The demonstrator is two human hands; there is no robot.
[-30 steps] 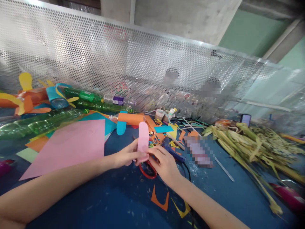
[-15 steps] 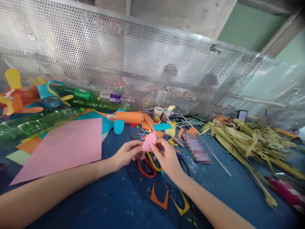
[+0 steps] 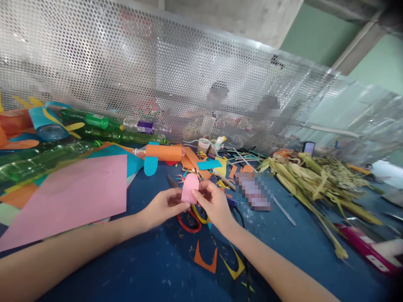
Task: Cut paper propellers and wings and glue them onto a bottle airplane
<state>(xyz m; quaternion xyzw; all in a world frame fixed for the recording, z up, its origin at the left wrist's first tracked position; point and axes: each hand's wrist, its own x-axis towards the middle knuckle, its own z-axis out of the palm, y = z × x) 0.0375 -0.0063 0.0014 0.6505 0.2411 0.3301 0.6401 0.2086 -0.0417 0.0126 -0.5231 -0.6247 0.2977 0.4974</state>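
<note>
A small pink paper piece [image 3: 190,188] with a rounded top is held upright between both hands over the blue table. My left hand [image 3: 166,205] pinches its lower left edge. On its right side, the thumb and fingers of my right hand [image 3: 212,203] grip it. Just below the hands lie scissors with red handles [image 3: 189,228] and a yellow handle loop beside them; their blades are partly hidden. A bottle wrapped in orange paper [image 3: 164,152] with a blue paper flap lies behind the left hand.
A large pink sheet [image 3: 78,193] covers other coloured papers on the left, near green bottles [image 3: 50,159]. Paper scraps [image 3: 206,260] lie in front. Dried husks [image 3: 315,180] and a magenta box [image 3: 368,249] are at right. Beyond a perforated metal screen [image 3: 189,71], people show faintly.
The pink paper has turned from a tilt to nearly upright, its rounded end on top. Both hands still hold it. The whole view has shifted slightly, moving things leftward.
</note>
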